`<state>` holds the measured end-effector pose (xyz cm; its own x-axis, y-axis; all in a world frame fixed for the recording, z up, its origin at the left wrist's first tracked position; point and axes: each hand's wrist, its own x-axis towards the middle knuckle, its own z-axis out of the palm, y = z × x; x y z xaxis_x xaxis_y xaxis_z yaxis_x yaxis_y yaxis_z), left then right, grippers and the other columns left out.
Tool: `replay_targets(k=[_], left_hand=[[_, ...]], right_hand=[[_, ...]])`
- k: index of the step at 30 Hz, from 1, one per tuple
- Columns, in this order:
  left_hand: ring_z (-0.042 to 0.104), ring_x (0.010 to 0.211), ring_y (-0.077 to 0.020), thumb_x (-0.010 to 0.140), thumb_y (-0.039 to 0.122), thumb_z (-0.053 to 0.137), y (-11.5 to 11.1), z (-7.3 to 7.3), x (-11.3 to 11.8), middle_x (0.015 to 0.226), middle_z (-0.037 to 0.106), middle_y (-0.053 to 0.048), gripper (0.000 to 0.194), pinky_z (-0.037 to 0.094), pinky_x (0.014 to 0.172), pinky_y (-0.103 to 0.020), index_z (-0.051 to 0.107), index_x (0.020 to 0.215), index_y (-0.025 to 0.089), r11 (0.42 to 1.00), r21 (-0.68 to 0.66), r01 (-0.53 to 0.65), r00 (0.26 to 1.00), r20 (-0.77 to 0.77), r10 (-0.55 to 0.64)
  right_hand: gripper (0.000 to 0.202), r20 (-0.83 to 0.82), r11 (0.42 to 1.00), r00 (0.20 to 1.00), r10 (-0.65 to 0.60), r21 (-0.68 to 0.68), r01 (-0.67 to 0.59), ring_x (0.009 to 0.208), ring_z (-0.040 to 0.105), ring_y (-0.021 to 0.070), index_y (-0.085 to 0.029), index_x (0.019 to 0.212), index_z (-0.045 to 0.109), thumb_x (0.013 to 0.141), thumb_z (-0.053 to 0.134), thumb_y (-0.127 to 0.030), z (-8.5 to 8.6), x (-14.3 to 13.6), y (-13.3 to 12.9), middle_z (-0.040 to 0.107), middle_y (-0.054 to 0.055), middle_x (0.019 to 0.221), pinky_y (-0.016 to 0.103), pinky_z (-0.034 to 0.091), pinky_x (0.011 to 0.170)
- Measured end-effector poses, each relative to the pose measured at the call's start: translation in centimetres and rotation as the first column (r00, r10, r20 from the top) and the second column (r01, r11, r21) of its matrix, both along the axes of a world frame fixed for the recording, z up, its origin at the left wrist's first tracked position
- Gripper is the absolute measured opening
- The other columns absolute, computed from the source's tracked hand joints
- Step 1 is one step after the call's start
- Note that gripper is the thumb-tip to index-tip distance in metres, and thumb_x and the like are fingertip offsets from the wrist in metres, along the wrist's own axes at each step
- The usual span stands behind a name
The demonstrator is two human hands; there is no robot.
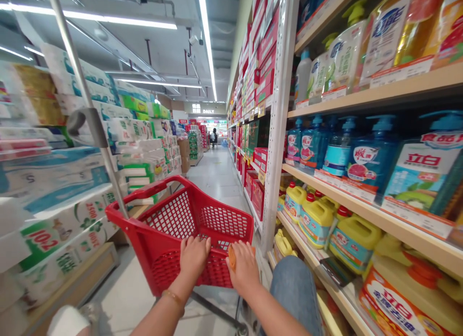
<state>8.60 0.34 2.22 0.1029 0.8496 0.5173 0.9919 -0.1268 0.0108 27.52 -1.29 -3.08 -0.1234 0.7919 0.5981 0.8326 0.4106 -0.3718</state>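
Observation:
A red plastic shopping cart [170, 208] with latticed walls stands in front of me, turned at an angle in the aisle. My left hand [194, 256] is closed over its near rim, fingers curled down inside, and a thin bracelet [173, 297] circles that wrist. Farther right along the same rim, my right hand [245, 268] is wrapped around the edge too. A small orange piece [232, 258] shows by the right thumb; what it is I cannot tell. A metal pole [77, 61] with a grey hook [87, 126] rises at the cart's left corner.
Shelves on the right hold blue pump bottles [372, 153] and yellow detergent jugs [354, 239]. A white shelf post [277, 109] stands close to the cart's right side. Stacked paper packs [61, 235] line the left. The tiled aisle [217, 162] runs ahead toward a distant person [214, 136].

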Motion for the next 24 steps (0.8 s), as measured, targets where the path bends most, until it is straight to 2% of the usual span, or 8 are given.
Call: replay_targets(k=[4,7,11,15,17,20,22,24], left_hand=[[0.056,0.085,-0.0245,0.097,0.046,0.029,0.4,0.4,-2.5,0.079,0.068,-0.009,0.052,0.032,0.086,-0.041,0.069,0.076,0.020,0.998,0.048,0.041,0.997,-0.064,-0.038],[0.055,0.086,-0.0248,0.096,0.049,0.032,1.0,0.6,-3.9,0.078,0.068,-0.009,0.052,0.030,0.088,-0.041,0.068,0.074,0.020,0.990,0.137,-0.014,0.994,-0.109,0.030],[0.055,0.080,-0.0242,0.096,0.047,0.032,1.1,0.5,-2.8,0.073,0.067,-0.009,0.051,0.029,0.082,-0.039,0.067,0.072,0.019,0.986,0.151,-0.075,0.989,-0.116,0.093],[0.055,0.080,-0.0228,0.097,0.044,0.032,0.4,0.6,-2.8,0.074,0.066,-0.007,0.047,0.028,0.078,-0.036,0.065,0.074,0.020,0.993,0.119,0.020,0.989,-0.149,-0.002],[0.055,0.080,-0.0227,0.097,0.044,0.032,-0.1,1.0,-3.9,0.074,0.066,-0.007,0.047,0.028,0.077,-0.036,0.064,0.075,0.020,0.993,0.113,0.046,0.985,-0.173,-0.026],[0.054,0.084,-0.0240,0.097,0.046,0.032,-0.6,1.4,-4.9,0.077,0.066,-0.008,0.047,0.028,0.080,-0.038,0.063,0.074,0.020,0.988,0.155,-0.022,0.983,-0.175,0.049],[0.054,0.085,-0.0246,0.097,0.045,0.031,-0.7,1.4,-4.2,0.077,0.066,-0.008,0.047,0.028,0.082,-0.039,0.064,0.075,0.019,0.982,0.173,-0.069,0.983,-0.158,0.097],[0.054,0.084,-0.0248,0.098,0.043,0.029,-0.6,1.1,-2.7,0.076,0.066,-0.008,0.047,0.028,0.081,-0.039,0.064,0.076,0.019,0.982,0.164,-0.092,0.984,-0.134,0.115]], right_hand=[[0.033,0.028,1.000,0.999,-0.017,0.017,0.016,0.121,0.054,0.0255,-0.017,0.117,0.062,0.094,0.044,-0.032,0.1,2.2,0.9,0.066,0.011,0.117,0.046,0.030,0.112],[0.032,0.021,0.997,0.997,-0.077,0.006,0.077,0.122,0.053,0.0271,-0.016,0.115,0.063,0.094,0.042,-0.030,0.7,2.9,2.6,0.067,0.011,0.114,0.047,0.031,0.111],[0.037,-0.003,0.991,0.991,-0.131,0.034,0.131,0.127,0.048,0.0303,-0.014,0.121,0.060,0.093,0.045,-0.032,0.3,0.1,3.0,0.062,0.015,0.123,0.051,0.028,0.112],[0.048,0.033,0.994,0.999,-0.019,0.104,0.015,0.132,0.043,0.0284,-0.011,0.132,0.050,0.092,0.047,-0.038,-0.5,-1.3,2.5,0.054,0.015,0.135,0.049,0.026,0.114],[0.043,0.043,0.998,0.999,-0.020,0.059,0.017,0.126,0.048,0.0280,-0.012,0.127,0.054,0.093,0.044,-0.037,-0.2,0.0,3.0,0.059,0.015,0.128,0.049,0.026,0.113],[0.035,0.007,0.991,0.993,-0.117,-0.061,0.117,0.119,0.054,0.0279,-0.015,0.115,0.061,0.095,0.040,-0.035,1.0,2.4,4.5,0.065,0.014,0.115,0.049,0.030,0.111],[0.035,-0.015,0.979,0.985,-0.171,-0.116,0.169,0.122,0.052,0.0292,-0.015,0.114,0.062,0.095,0.040,-0.035,1.8,2.6,5.2,0.064,0.015,0.116,0.049,0.030,0.110],[0.036,-0.027,0.978,0.985,-0.172,-0.127,0.167,0.126,0.048,0.0301,-0.014,0.118,0.061,0.095,0.040,-0.035,2.2,1.3,5.4,0.062,0.016,0.122,0.050,0.028,0.111]])
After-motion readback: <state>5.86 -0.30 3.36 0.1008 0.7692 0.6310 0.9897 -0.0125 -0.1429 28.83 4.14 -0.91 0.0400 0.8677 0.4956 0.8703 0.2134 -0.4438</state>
